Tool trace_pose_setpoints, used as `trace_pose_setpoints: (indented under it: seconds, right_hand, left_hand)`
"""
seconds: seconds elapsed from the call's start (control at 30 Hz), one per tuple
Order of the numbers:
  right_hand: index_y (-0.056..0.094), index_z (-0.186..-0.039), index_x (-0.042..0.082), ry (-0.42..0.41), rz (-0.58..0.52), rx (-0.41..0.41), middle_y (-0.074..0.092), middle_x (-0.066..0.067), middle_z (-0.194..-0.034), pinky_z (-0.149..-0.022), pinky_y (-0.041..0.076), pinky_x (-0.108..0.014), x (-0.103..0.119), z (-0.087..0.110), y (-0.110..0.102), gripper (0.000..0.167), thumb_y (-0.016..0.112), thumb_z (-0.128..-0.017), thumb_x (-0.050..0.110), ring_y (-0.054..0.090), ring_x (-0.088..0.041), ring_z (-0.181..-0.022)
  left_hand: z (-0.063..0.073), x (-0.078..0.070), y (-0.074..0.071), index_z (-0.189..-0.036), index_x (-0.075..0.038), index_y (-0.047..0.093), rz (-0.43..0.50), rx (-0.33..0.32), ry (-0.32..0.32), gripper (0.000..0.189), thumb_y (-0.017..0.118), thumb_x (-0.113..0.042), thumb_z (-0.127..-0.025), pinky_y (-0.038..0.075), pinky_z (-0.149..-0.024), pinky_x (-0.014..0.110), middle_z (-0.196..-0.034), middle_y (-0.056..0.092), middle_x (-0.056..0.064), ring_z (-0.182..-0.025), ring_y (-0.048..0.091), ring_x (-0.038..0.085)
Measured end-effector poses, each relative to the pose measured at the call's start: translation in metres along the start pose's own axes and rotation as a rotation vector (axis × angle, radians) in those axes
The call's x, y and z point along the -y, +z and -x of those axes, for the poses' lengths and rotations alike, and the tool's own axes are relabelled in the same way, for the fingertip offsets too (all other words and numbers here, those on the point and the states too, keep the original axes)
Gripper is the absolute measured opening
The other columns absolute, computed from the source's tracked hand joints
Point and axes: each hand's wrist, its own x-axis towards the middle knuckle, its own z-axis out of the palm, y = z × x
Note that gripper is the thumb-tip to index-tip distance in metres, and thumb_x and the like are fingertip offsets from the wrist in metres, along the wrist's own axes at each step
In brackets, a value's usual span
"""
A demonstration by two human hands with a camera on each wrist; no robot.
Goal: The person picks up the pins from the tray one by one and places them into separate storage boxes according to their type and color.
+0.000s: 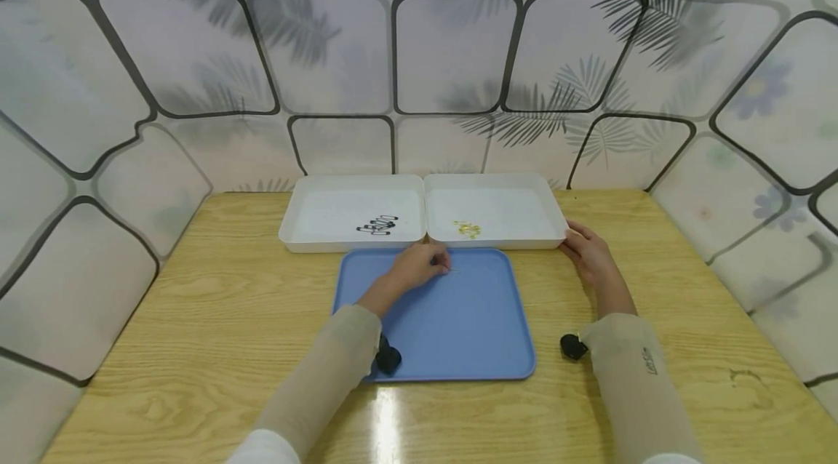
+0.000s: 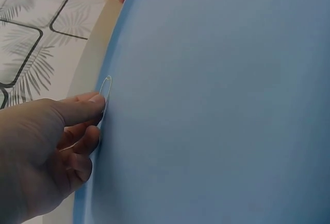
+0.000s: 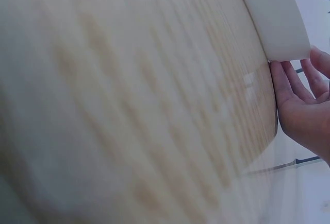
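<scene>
Over the far part of the blue tray (image 1: 458, 326), my left hand (image 1: 419, 265) pinches a thin gold safety pin (image 2: 106, 87) between thumb and fingertips. The pin's wire loop points out past the fingertips, and its lower end is hidden in the fingers. My right hand (image 1: 589, 254) holds the near right corner of the right white tray (image 1: 497, 241), with the thumb at the rim and the other fingers against the corner (image 3: 296, 54). Small yellow pieces (image 1: 468, 229) lie in that tray. Several black pieces (image 1: 377, 225) lie in the left white tray (image 1: 353, 246).
The two white trays stand side by side along the back of the wooden table (image 1: 229, 318), with the blue tray close in front of them. A patterned curtain (image 1: 452, 49) hangs behind and around the table. Black wrist devices (image 1: 573, 347) sit at both sleeves.
</scene>
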Motion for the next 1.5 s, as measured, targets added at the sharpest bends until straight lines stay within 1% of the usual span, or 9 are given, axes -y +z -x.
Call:
trace_pose_setpoints:
  seconds: [0.13,0.33,0.57,0.7,0.87,1.03,1.17,1.3,1.5]
  right_hand:
    - [0.015,-0.145,0.001,0.010,-0.007,-0.004,0.051,0.002,-0.106,-0.103,0.025,-0.029,0.000,0.001,0.001,0.059,0.046,-0.096,0.005,0.055,-0.005,-0.092]
    - [0.014,-0.146,0.001,0.012,-0.004,-0.006,0.044,-0.006,-0.118,-0.104,0.024,-0.030,0.001,0.002,0.002,0.059,0.045,-0.096,0.005,0.054,-0.005,-0.094]
    - [0.017,-0.145,0.001,0.014,-0.015,-0.012,0.048,-0.001,-0.110,-0.103,0.025,-0.029,0.001,0.001,0.002,0.057,0.045,-0.096,0.004,0.054,-0.007,-0.096]
    - [0.016,-0.145,0.000,0.012,-0.030,-0.010,0.048,-0.003,-0.112,-0.102,0.027,-0.027,0.001,0.001,0.002,0.057,0.045,-0.096,0.003,0.053,-0.009,-0.100]
    - [0.017,-0.145,0.000,0.008,-0.023,-0.014,0.050,-0.001,-0.109,-0.101,0.029,-0.027,0.000,0.000,0.001,0.057,0.046,-0.096,0.003,0.054,-0.008,-0.098]
    - [0.017,-0.145,0.000,0.002,-0.014,-0.005,0.044,-0.005,-0.116,-0.102,0.028,-0.028,-0.001,-0.001,0.000,0.057,0.045,-0.096,0.004,0.054,-0.007,-0.096]
    - [0.014,-0.145,0.000,0.002,-0.013,0.008,0.040,-0.008,-0.122,-0.103,0.026,-0.028,-0.002,-0.001,-0.003,0.058,0.045,-0.096,0.005,0.052,-0.008,-0.099]
    - [0.014,-0.145,0.000,0.000,-0.012,0.005,0.042,-0.007,-0.119,-0.103,0.026,-0.029,-0.002,0.000,-0.003,0.058,0.045,-0.096,0.005,0.052,-0.008,-0.099]
    - [0.015,-0.145,-0.001,-0.010,-0.015,0.010,0.049,-0.002,-0.109,-0.102,0.027,-0.029,-0.001,0.000,0.000,0.057,0.044,-0.096,0.004,0.056,-0.006,-0.093]
  left_hand:
    - [0.001,0.000,-0.001,-0.086,-0.015,0.065,0.056,0.009,0.006,0.005,0.069,-0.016,-0.083,0.045,-0.069,0.028,-0.081,0.061,-0.006,-0.077,0.056,0.010]
    - [-0.001,-0.002,-0.003,-0.089,-0.015,0.067,0.070,0.013,-0.005,0.003,0.066,-0.016,-0.086,0.044,-0.067,0.027,-0.083,0.061,-0.006,-0.075,0.054,0.010]
    - [-0.003,-0.009,-0.011,-0.093,-0.015,0.066,0.090,0.026,0.005,0.005,0.063,-0.015,-0.088,0.044,-0.063,0.025,-0.087,0.061,-0.004,-0.074,0.054,0.010]
    - [-0.004,-0.012,-0.017,-0.094,-0.014,0.066,0.131,0.011,0.022,0.006,0.063,-0.015,-0.088,0.044,-0.061,0.025,-0.089,0.061,-0.003,-0.074,0.054,0.010]
    - [-0.008,-0.016,-0.026,-0.098,-0.013,0.066,0.160,-0.016,0.016,0.011,0.061,-0.017,-0.090,0.041,-0.053,0.025,-0.088,0.061,-0.002,-0.063,0.052,0.012]
    - [-0.017,-0.020,-0.036,-0.102,-0.013,0.067,0.139,-0.036,0.004,0.014,0.059,-0.018,-0.091,0.039,-0.051,0.025,-0.090,0.060,-0.001,-0.060,0.049,0.013]
    - [-0.026,-0.019,-0.041,-0.105,-0.012,0.067,0.143,-0.026,-0.001,0.017,0.059,-0.018,-0.092,0.042,-0.052,0.025,-0.093,0.060,0.000,-0.062,0.054,0.015]
    - [-0.037,-0.016,-0.045,-0.106,-0.014,0.067,0.158,-0.026,-0.013,0.017,0.058,-0.018,-0.092,0.043,-0.053,0.025,-0.095,0.060,0.001,-0.066,0.058,0.020]
    - [-0.056,-0.010,-0.048,-0.107,-0.013,0.066,0.167,-0.018,-0.076,0.018,0.056,-0.019,-0.093,0.045,-0.059,0.026,-0.099,0.060,0.003,-0.072,0.060,0.021]
